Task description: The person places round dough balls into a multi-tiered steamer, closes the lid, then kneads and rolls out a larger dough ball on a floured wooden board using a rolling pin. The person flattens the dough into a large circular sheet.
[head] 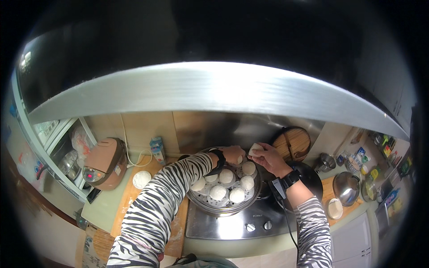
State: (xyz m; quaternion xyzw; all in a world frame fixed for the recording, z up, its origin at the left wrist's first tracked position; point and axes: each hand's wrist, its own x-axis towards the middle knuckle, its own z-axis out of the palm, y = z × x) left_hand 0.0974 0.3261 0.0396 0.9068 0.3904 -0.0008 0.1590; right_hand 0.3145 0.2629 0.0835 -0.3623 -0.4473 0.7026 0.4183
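Note:
A metal steamer (224, 209) sits on the gas hob, its perforated tray holding several round white dough buns (218, 193). Some of these buns rest on pale liner pieces. My right hand (268, 161) grips a white piece of dough (255, 149) between thumb and fingers, just above the steamer's far right rim. At the back of the steamer, my left hand (232, 154) reaches low over the tray, with a pale patch by its fingertips. Whether that patch is dough in its grasp is unclear. My left forearm hides part of the tray's left side.
The range hood's steel edge (214, 88) spans the view above my hands. A floured wooden board (176, 231), rice cooker (106, 164), carton (157, 150) and bowl of flour (141, 180) are left. Right are a black pan (310, 177), wooden lid (292, 143) and metal lid (346, 188).

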